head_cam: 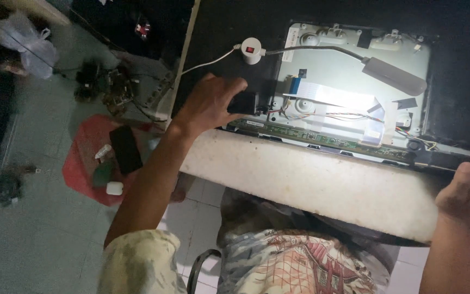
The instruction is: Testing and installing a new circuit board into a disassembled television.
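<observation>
On the panel's near edge, your left hand (pixel 209 103) clamps a black block (pixel 244 102) while your right hand (pixel 463 191) pinches the black frame (pixel 441 159).

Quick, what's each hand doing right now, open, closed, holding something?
Left hand: closed around a small black part at the opened screen panel.
Right hand: fingers curled over the panel's black lower edge, gripping it.
</observation>
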